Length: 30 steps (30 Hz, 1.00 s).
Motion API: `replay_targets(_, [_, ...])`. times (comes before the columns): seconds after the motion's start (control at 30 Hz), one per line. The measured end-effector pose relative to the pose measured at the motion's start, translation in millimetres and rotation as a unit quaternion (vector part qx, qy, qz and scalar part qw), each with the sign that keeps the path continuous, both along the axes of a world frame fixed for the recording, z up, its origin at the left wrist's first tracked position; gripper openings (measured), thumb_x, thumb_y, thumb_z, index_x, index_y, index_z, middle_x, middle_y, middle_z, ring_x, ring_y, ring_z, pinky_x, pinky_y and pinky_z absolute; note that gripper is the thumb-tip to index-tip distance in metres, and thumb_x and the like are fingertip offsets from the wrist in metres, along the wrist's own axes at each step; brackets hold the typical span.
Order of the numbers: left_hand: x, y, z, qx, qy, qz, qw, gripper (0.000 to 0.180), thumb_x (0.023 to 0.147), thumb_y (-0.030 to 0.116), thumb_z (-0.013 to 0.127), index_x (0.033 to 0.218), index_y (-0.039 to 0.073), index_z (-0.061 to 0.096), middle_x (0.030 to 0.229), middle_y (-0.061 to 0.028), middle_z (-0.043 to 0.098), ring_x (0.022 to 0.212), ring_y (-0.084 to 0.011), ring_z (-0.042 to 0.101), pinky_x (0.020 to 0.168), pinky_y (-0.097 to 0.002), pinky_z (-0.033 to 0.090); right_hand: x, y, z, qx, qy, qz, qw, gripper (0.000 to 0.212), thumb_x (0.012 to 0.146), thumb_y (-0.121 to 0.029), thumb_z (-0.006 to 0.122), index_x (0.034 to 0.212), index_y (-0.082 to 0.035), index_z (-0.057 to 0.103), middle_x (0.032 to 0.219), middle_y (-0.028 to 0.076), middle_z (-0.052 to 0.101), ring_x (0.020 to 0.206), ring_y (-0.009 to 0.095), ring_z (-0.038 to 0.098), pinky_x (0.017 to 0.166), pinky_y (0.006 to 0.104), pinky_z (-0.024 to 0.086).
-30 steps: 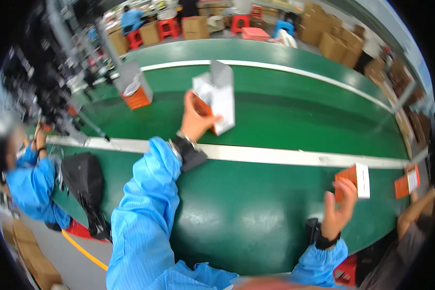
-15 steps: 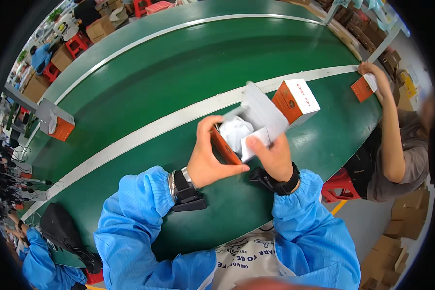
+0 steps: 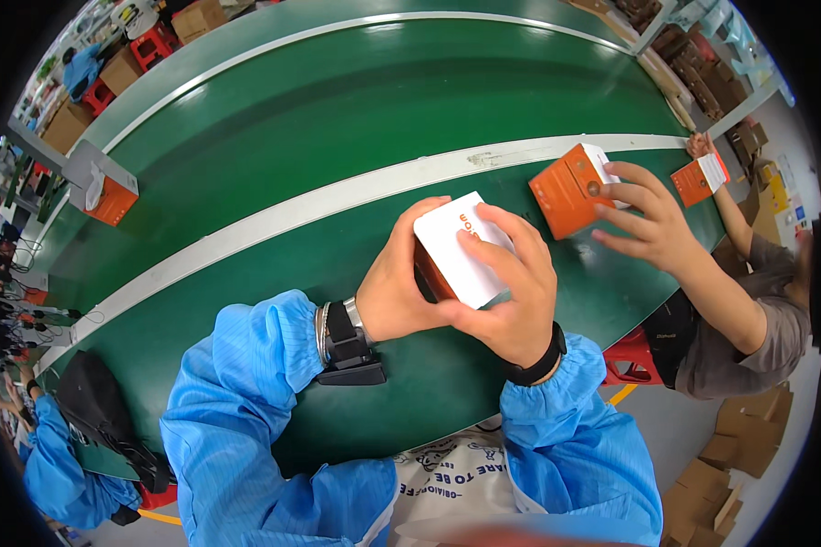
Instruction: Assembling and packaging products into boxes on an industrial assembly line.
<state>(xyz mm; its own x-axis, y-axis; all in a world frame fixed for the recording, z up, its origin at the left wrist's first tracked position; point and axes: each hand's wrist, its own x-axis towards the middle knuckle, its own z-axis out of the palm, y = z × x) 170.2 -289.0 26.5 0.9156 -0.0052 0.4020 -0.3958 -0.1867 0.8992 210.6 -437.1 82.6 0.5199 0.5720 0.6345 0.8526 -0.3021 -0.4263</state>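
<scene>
Between my hands is a small orange and white carton (image 3: 453,248), its white lid closed and facing up. My left hand (image 3: 400,278) wraps round its left side, thumb along the near edge. With my right hand (image 3: 518,296) I grip the right side, and the fingers press flat on the lid. What lies inside the carton is hidden. Just beyond my right hand stands a second orange carton (image 3: 566,193) with a white top. A co-worker's hand (image 3: 643,211) reaches to that carton with its fingers spread.
A green work surface (image 3: 337,128) has a white strip (image 3: 274,235) running across it. At the left stands an open orange carton (image 3: 114,201); a black bag (image 3: 100,401) lies nearer. The co-worker's other hand holds another orange carton (image 3: 696,180) at the right edge.
The carton's flaps, open before over a white wrapped item, are now closed, and my right fingers have moved onto the lid. The co-worker's hand has come in to the second carton.
</scene>
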Motion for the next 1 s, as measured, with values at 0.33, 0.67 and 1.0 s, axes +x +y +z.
replay_targets(0.33, [-8, 4, 1, 0.008, -0.057, 0.024, 0.998, 0.102, 0.054, 0.017, 0.076, 0.129, 0.005, 0.009, 0.127, -0.0167, 0.028, 0.114, -0.0301, 0.036, 0.093, -0.0382, 0.033, -12, 11, -11, 0.012, -0.03, -0.032, 0.999, 0.029, 0.063, -0.008, 0.063, 0.091, -0.005, 0.06, 0.107, 0.014, 0.05, 0.096, 0.031, 0.049, 0.078, 0.0385, 0.041])
replay_targets(0.67, [-11, 17, -2, -0.003, -0.033, -0.003, 0.999, 0.103, 0.055, 0.022, 0.076, 0.13, 0.003, 0.008, 0.127, -0.0182, 0.028, 0.115, -0.0318, 0.034, 0.094, -0.038, 0.032, -29, 21, 4, -0.071, -0.053, -0.046, 0.995, 0.03, 0.065, -0.004, 0.061, 0.095, -0.008, 0.06, 0.109, 0.012, 0.049, 0.101, 0.032, 0.044, 0.084, 0.0394, 0.037])
replay_targets(1.0, [6, 109, 5, 0.133, -0.121, 0.225, 0.958, 0.105, 0.054, 0.031, 0.078, 0.131, 0.006, 0.012, 0.129, -0.0156, 0.025, 0.12, -0.0272, 0.027, 0.094, -0.0389, 0.029, 14, 0, -20, -0.009, -0.069, -0.144, 0.987, 0.029, 0.069, -0.003, 0.06, 0.098, -0.007, 0.06, 0.107, 0.012, 0.049, 0.099, 0.027, 0.046, 0.084, 0.0339, 0.036])
